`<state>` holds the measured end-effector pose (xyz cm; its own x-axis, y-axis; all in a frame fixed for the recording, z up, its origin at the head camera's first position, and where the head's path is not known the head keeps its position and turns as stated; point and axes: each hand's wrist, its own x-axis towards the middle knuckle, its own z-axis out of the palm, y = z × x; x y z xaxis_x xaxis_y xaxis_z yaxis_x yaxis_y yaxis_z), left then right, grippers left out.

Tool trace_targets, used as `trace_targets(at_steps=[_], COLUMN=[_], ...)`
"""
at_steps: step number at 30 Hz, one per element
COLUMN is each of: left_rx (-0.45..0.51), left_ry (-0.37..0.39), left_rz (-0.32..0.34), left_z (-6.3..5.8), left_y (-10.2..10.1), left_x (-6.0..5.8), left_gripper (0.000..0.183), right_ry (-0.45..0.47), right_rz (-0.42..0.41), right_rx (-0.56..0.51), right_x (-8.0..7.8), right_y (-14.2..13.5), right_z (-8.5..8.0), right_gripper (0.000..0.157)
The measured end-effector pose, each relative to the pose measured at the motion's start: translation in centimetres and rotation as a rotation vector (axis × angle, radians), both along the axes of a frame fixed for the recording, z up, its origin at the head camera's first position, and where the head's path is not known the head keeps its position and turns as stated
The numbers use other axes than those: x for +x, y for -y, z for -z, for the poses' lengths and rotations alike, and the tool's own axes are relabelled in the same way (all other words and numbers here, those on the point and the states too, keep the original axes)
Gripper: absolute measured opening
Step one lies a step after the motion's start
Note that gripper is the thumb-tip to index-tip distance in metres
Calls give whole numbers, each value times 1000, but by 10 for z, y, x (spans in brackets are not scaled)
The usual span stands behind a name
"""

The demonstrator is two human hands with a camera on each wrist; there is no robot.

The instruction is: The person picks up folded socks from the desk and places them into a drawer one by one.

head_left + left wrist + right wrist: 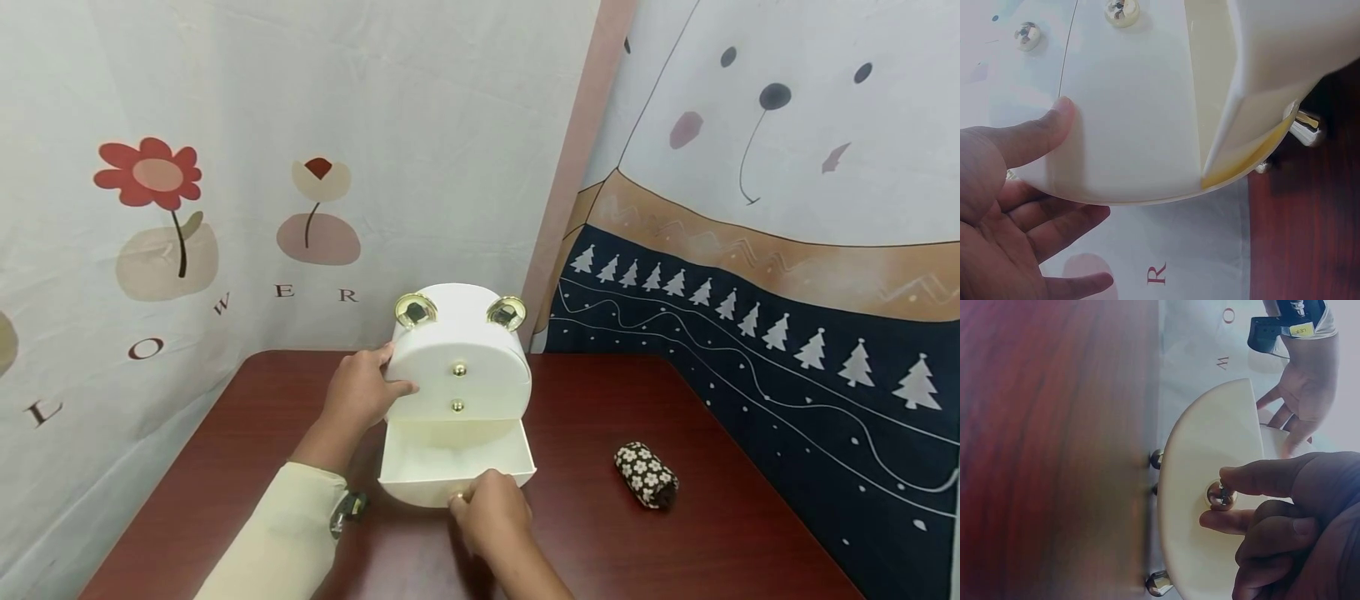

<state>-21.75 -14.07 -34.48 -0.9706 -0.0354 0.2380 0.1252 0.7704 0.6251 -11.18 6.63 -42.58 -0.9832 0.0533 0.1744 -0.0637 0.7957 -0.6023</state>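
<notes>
A white round-topped drawer box [450, 392] with two gold-rimmed, eye-like ornaments stands on the table in the head view. Its bottom drawer [450, 457] is pulled out, and nothing shows inside. My left hand [363, 390] holds the box's left side; in the left wrist view the thumb [1054, 128] lies on the front face and the fingers are at the edge. At the drawer's front, my right hand [495, 512] pinches the small gold knob [1220, 495] between thumb and finger. Two upper drawer fronts, each with a gold knob [459, 369], sit flush.
To the right on the dark red table [592, 542] lies a small black-and-white flowered roll [647, 475]. Gold feet [1160, 583] hold the box off the tabletop. Printed cloth [420, 125] hangs behind and to both sides.
</notes>
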Motion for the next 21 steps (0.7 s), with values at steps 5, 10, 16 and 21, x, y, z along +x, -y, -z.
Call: trace_targets(at_steps=[5,10,16,21], left_rx=[2,1,-2,-7], left_ry=[0,-8,-14,-23], left_rz=[2,1,2,2], left_z=[-1,0,0,1], left_y=[0,-1,0,1], left_x=[1,1,1,1], left_gripper=[80,80,80,80], right_ry=[5,37,33,2], right_rz=[16,7,-8,-19], right_rx=[2,-1,-29,-29], right_x=[1,2,1,0], right_y=[-1,-7,-20,-33], right_z=[0,-5,-21,-33], right_gripper=[49,50,44,33])
